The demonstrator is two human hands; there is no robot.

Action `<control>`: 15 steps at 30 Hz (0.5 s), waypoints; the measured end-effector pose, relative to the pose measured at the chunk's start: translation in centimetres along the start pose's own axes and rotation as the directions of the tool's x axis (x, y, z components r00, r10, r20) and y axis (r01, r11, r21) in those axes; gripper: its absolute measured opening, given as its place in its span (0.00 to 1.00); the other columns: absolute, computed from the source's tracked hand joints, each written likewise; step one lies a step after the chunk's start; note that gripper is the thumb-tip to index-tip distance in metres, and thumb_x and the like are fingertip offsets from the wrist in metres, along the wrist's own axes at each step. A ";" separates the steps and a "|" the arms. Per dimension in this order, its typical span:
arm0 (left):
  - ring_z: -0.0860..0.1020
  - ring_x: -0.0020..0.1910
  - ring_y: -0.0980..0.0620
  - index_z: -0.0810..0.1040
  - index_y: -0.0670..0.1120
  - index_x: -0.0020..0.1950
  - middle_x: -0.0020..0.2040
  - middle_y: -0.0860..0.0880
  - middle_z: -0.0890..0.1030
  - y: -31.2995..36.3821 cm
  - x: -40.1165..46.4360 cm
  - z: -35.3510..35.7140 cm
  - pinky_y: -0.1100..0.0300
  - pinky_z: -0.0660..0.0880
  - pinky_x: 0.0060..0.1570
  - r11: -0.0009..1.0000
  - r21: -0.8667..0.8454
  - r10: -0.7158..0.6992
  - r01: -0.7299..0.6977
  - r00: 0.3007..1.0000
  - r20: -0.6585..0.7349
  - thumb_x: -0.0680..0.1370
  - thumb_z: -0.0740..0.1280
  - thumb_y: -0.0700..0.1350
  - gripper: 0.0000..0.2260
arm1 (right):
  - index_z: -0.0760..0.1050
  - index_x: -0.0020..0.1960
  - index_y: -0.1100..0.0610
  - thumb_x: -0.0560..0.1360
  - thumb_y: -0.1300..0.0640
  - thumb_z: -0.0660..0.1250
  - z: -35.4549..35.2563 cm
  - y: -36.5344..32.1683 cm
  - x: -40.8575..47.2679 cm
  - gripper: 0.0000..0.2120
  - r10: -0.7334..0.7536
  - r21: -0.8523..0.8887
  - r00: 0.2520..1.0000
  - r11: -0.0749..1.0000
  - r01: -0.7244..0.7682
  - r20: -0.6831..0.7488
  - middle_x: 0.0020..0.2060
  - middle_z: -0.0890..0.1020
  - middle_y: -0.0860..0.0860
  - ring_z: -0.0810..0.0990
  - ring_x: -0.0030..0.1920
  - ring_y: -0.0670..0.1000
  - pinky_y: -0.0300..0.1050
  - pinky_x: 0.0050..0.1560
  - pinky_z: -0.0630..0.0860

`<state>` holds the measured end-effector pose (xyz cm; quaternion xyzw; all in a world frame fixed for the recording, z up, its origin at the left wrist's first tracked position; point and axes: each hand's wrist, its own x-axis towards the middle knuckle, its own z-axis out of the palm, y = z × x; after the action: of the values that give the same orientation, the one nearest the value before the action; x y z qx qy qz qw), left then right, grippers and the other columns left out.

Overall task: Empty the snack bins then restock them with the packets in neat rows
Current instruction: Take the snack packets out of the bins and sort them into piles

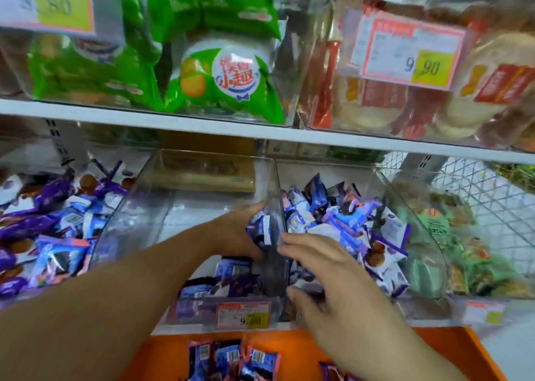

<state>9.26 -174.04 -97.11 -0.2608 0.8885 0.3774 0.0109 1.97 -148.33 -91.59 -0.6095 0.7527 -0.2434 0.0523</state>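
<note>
A clear plastic bin (179, 204) stands in the middle of the lower shelf, mostly bare inside, with a few purple snack packets (231, 273) near its front. My left hand (240, 233) reaches into it and grips a small bunch of blue and purple packets (262, 230) against the bin's right wall. My right hand (315, 267) reaches over the front of the neighbouring bin (405, 207), fingers spread and relaxed, touching the packets (341, 218) heaped in that bin. It holds nothing that I can see.
Another bin at the left holds a heap of purple packets (49, 227). An orange crate (451, 349) below the shelf has several packets (231, 357) lying in it. A price label (243, 315) hangs on the middle bin's front. The upper shelf carries green packets (214, 71) and red-labelled cakes (405, 97).
</note>
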 end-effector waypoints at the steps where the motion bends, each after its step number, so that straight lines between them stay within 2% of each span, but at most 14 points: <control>1: 0.80 0.63 0.49 0.69 0.55 0.76 0.66 0.52 0.80 -0.3 0.3 0.3 0.48 0.79 0.61 0.999 -0.031 0.029 -0.030 0.998 -0.049 0.62 0.83 0.48 0.45 | 0.73 0.74 0.39 0.79 0.51 0.70 0.0 0.1 0.0 0.25 0.011 0.022 1.000 1.000 -0.011 -0.002 0.73 0.65 0.25 0.58 0.77 0.32 0.34 0.77 0.57; 2: 0.82 0.57 0.48 0.75 0.53 0.68 0.59 0.52 0.82 -0.5 0.4 0.6 0.47 0.81 0.56 0.998 -0.029 0.045 -0.048 0.993 -0.108 0.63 0.82 0.46 0.35 | 0.73 0.73 0.38 0.80 0.52 0.70 -0.1 0.1 0.1 0.24 0.018 0.032 1.000 0.999 -0.018 0.000 0.72 0.64 0.25 0.58 0.76 0.31 0.30 0.76 0.56; 3: 0.82 0.54 0.49 0.78 0.54 0.62 0.55 0.52 0.82 -0.7 0.3 0.8 0.48 0.81 0.53 0.999 -0.008 0.045 -0.047 0.988 -0.145 0.63 0.82 0.47 0.29 | 0.73 0.73 0.37 0.80 0.54 0.70 -0.2 0.0 0.1 0.24 0.025 0.034 1.000 0.999 -0.025 0.008 0.72 0.64 0.24 0.58 0.76 0.31 0.27 0.74 0.55; 7: 0.77 0.53 0.50 0.77 0.60 0.52 0.54 0.53 0.75 -0.3 -0.5 0.8 0.54 0.77 0.51 0.993 0.107 0.070 -0.053 0.984 -0.164 0.62 0.82 0.50 0.23 | 0.72 0.73 0.37 0.81 0.55 0.69 -0.4 -0.4 -0.1 0.23 0.040 0.049 0.998 0.998 -0.042 0.039 0.73 0.62 0.23 0.59 0.76 0.32 0.30 0.73 0.56; 10: 0.75 0.55 0.50 0.81 0.52 0.57 0.55 0.50 0.76 0.4 -1.4 0.6 0.57 0.74 0.52 0.993 0.112 0.060 -0.039 0.980 -0.192 0.65 0.83 0.46 0.23 | 0.71 0.74 0.37 0.82 0.54 0.68 -0.6 -0.8 -0.4 0.23 0.055 0.060 0.997 0.996 -0.059 0.060 0.74 0.61 0.23 0.59 0.76 0.31 0.29 0.73 0.56; 12: 0.78 0.54 0.48 0.83 0.46 0.57 0.54 0.47 0.79 0.8 -2.0 0.5 0.57 0.76 0.51 0.994 0.105 0.059 -0.038 0.978 -0.201 0.67 0.82 0.43 0.20 | 0.71 0.74 0.37 0.82 0.55 0.68 -0.7 -1.0 -0.4 0.24 0.062 0.067 0.996 0.996 -0.065 0.060 0.74 0.60 0.23 0.59 0.76 0.32 0.32 0.76 0.57; 15: 0.80 0.48 0.49 0.84 0.47 0.55 0.50 0.51 0.81 0.8 -2.3 0.2 0.58 0.78 0.47 0.998 0.063 0.035 -0.020 0.970 -0.241 0.69 0.82 0.42 0.16 | 0.70 0.74 0.37 0.82 0.56 0.68 -0.8 -1.3 -0.5 0.25 0.076 0.072 0.994 0.994 -0.082 0.078 0.74 0.59 0.23 0.58 0.76 0.31 0.36 0.77 0.60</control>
<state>10.89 -172.40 -96.24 -0.2921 0.8976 0.3161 -0.0950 2.94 -147.84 -90.44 -0.5856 0.7640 -0.2460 0.1131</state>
